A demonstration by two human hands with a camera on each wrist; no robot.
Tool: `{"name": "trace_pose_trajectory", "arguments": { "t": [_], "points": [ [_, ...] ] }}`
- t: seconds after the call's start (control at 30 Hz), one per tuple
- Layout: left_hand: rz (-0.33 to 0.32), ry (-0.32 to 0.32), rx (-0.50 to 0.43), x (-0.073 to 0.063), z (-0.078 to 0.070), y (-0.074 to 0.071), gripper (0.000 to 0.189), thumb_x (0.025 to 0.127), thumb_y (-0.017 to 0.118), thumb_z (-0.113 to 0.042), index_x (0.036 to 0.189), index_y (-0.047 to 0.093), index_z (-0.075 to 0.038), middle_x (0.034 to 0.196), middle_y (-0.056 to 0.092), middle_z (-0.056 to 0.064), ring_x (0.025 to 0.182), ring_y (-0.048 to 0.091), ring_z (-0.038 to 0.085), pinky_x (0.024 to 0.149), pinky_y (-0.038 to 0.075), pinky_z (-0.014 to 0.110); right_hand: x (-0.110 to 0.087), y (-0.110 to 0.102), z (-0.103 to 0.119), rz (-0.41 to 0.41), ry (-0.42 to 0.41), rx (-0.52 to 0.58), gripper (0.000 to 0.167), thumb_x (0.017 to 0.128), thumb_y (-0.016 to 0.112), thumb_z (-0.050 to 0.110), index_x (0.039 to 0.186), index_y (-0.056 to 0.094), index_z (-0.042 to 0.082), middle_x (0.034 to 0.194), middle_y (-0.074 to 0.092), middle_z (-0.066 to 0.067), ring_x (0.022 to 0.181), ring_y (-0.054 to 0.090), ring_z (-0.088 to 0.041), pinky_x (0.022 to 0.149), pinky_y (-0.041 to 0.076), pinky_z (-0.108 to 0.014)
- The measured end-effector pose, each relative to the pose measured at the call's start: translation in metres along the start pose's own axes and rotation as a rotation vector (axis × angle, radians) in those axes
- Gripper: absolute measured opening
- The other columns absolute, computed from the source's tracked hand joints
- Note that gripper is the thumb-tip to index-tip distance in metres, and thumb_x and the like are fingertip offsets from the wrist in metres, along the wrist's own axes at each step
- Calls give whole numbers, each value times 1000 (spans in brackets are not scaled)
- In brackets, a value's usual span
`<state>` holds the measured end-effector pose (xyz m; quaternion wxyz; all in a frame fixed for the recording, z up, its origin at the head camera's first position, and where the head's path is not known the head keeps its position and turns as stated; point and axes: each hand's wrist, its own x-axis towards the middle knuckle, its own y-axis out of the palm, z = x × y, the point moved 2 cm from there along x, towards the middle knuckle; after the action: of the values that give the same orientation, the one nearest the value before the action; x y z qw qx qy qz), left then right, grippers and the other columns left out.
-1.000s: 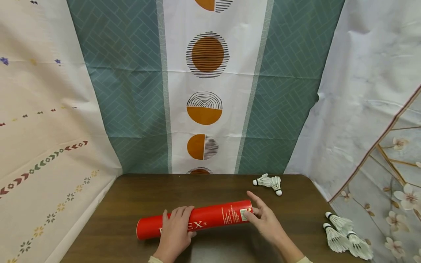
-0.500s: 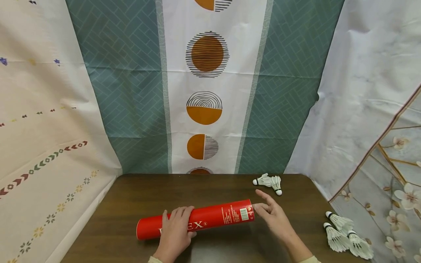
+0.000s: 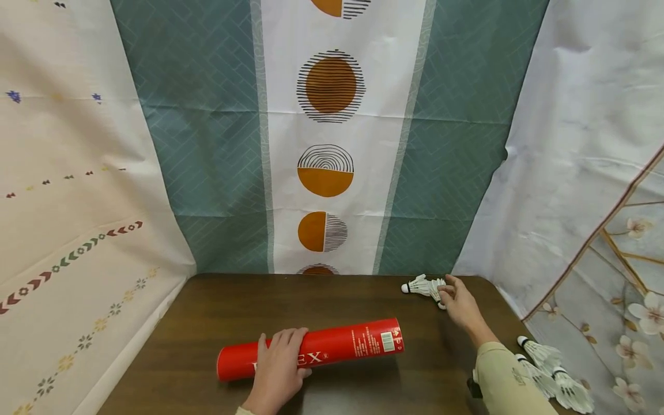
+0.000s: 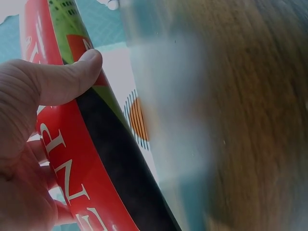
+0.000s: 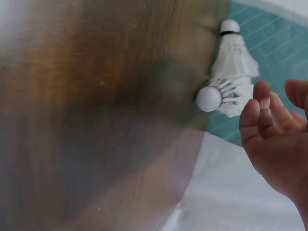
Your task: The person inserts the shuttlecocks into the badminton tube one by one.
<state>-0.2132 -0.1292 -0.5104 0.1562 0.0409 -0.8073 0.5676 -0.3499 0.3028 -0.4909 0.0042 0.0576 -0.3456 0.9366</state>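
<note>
A long red shuttlecock tube [image 3: 332,347] lies on its side on the dark wooden table [image 3: 228,305]. My left hand [image 3: 278,369] rests over the tube's left part, fingers curled round it; the left wrist view shows the thumb [image 4: 62,79] pressed on the red tube [image 4: 72,168]. My right hand [image 3: 459,302] is at the far right of the table, fingers loosely spread beside two white shuttlecocks [image 3: 426,286]. In the right wrist view the fingers [image 5: 262,113] are close to the shuttlecocks [image 5: 230,82] but hold nothing.
Several more white shuttlecocks [image 3: 552,377] lie at the table's right edge by my right sleeve [image 3: 505,383]. Patterned cloths hang behind and at both sides of the table. Bare table surface lies behind the tube.
My right hand left the tube's right end and moved back and right to the two shuttlecocks. The left hand and the tube stayed in place.
</note>
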Motion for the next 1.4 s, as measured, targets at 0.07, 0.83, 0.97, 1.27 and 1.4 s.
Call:
{"name": "trace_pose_trajectory", "arguments": {
  "t": [0.07, 0.83, 0.97, 1.27, 1.4],
  "points": [
    [-1, 16, 1, -1, -1, 1, 84, 64, 104, -26, 137, 64, -15, 131, 72, 10, 123, 65, 36, 109, 35, 85, 7, -1, -7, 29, -2, -35, 64, 114, 45, 12, 166, 13, -7, 161, 45, -33, 134, 59, -51, 106, 52, -61],
    [-10, 71, 6, -4, -10, 2, 82, 65, 104, -25, 137, 65, -15, 129, 72, 8, 121, 65, 34, 109, 35, 83, 10, -45, -22, 43, -31, -519, 65, 93, 81, 13, 149, 53, -4, 94, 79, -15, 74, 72, -29, 63, 58, -47],
    [-17, 54, 10, -4, -7, 1, 82, 65, 104, -26, 137, 65, -16, 129, 72, 8, 122, 65, 34, 110, 35, 83, -3, -44, -11, 108, -2, -278, 65, 98, 78, 16, 153, 50, -4, 104, 81, -19, 91, 78, -29, 76, 62, -46],
    [-36, 11, 45, -4, -2, 0, 83, 64, 104, -28, 136, 65, -16, 129, 73, 10, 121, 66, 35, 109, 38, 82, -47, -2, 38, 181, -8, 208, 71, 100, 77, 25, 161, 45, 8, 113, 81, -16, 95, 76, -10, 85, 61, -31],
    [-39, 3, 45, -3, -2, 0, 83, 63, 104, -28, 136, 65, -16, 129, 73, 9, 121, 66, 35, 108, 38, 83, -60, 25, 59, 276, -26, 394, 70, 102, 75, 19, 161, 42, 3, 112, 81, -14, 93, 75, -11, 85, 63, -33]
  ]
}}
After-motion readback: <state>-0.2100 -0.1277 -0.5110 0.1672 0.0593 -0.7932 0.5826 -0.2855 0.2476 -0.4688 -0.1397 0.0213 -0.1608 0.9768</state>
